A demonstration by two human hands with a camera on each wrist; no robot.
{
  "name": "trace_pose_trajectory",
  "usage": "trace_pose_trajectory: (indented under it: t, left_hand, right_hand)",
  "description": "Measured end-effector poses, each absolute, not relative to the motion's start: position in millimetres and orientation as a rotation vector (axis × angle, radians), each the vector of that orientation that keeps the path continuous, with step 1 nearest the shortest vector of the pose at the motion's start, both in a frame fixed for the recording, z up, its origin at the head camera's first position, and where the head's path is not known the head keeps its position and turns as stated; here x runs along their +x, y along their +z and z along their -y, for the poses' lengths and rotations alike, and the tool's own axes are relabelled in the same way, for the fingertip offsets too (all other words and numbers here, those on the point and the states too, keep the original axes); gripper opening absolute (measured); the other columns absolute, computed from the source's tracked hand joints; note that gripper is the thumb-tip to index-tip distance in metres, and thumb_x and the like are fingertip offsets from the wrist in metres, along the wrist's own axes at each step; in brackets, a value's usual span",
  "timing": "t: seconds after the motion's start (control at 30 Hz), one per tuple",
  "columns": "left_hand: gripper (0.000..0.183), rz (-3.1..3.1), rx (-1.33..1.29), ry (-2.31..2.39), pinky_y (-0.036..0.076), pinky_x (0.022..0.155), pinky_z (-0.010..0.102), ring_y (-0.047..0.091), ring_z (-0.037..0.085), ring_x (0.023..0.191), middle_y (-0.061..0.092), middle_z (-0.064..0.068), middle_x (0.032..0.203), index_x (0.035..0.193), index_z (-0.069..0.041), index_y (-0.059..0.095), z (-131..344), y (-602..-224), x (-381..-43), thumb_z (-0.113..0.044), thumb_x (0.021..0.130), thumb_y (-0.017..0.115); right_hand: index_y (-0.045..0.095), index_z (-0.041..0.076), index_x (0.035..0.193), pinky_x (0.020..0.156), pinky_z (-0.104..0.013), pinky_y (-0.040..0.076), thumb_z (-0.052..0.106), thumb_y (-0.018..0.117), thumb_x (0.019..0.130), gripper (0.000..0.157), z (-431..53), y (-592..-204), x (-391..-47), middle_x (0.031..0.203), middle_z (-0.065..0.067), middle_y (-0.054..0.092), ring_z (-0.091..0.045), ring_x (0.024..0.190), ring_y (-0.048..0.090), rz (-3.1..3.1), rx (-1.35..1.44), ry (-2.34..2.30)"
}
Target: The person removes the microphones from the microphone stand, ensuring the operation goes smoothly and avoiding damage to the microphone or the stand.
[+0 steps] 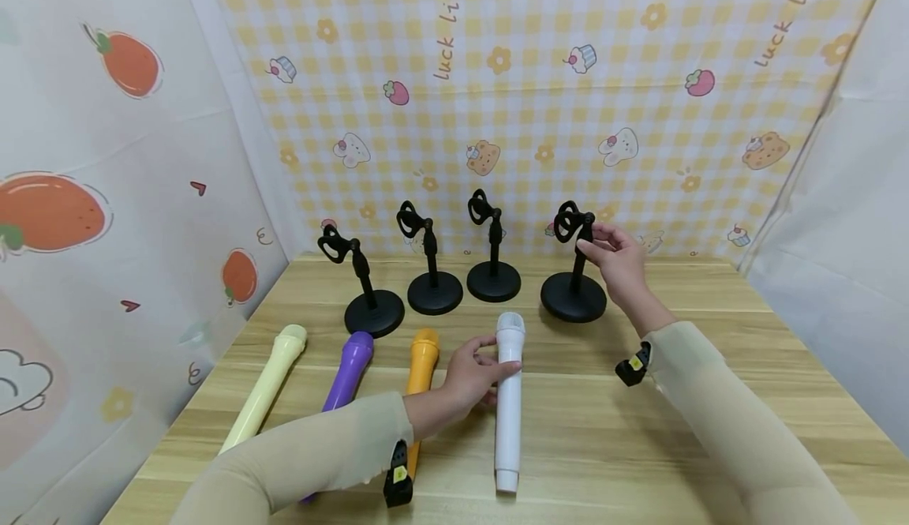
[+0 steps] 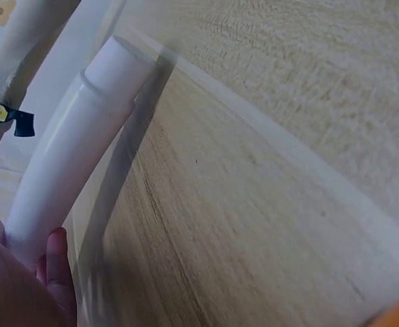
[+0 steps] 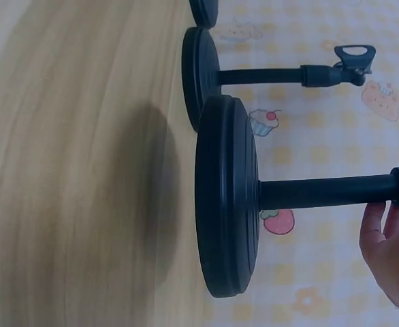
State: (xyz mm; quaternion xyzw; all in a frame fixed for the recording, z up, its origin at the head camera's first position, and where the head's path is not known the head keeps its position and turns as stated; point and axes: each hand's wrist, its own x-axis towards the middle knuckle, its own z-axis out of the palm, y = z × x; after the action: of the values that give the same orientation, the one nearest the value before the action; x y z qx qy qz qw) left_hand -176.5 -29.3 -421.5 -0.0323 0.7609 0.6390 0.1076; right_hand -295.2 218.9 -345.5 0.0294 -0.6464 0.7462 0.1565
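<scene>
My left hand (image 1: 465,376) holds a white microphone (image 1: 508,422) between thumb and fingers, just below its head. The microphone's tail end points toward me, and its shadow falls on the wood beside it in the left wrist view. My right hand (image 1: 616,263) pinches the upper post of the rightmost black microphone stand (image 1: 574,300), under its ring-shaped clip. In the right wrist view, the round base (image 3: 225,197) hangs a little above the table, with a shadow beside it. The stand's clip is vacant.
Three more black stands, left (image 1: 374,313), centre-left (image 1: 435,294) and centre (image 1: 493,281), stand toward the back. Yellow (image 1: 266,387), purple (image 1: 346,375) and orange (image 1: 422,363) microphones lie at left, partly behind my left arm. A patterned cloth (image 1: 540,114) hangs behind the wooden table (image 1: 724,367).
</scene>
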Motion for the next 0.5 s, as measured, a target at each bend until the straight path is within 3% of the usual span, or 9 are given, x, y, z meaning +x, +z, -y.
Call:
trace_pose_trajectory:
  t: [0.27,0.5]
  left_hand:
    - [0.062,-2.267,-0.110,1.839,0.053,0.047,0.029,0.058,0.017,0.056,0.061,0.008,0.088,0.132,-0.010,0.053,27,-422,-176,-0.025,0.080,0.082]
    - [0.063,-2.311,-0.102,1.792,0.054,0.047,0.029,0.061,0.019,0.065,0.060,0.008,0.087,0.131,-0.008,0.053,26,-426,-175,-0.028,0.079,0.083]
  right_hand:
    - [0.063,0.012,0.109,0.076,-0.016,0.053,0.000,0.072,0.086,0.027,-219,-347,-316,0.105,-0.001,0.054,-0.012,0.100,0.053,1.857,-0.003,2.122]
    - [0.062,0.010,0.110,0.079,-0.020,0.054,-0.002,0.072,0.085,0.029,-220,-351,-330,0.104,-0.003,0.054,-0.011,0.096,0.059,1.822,-0.042,2.153]
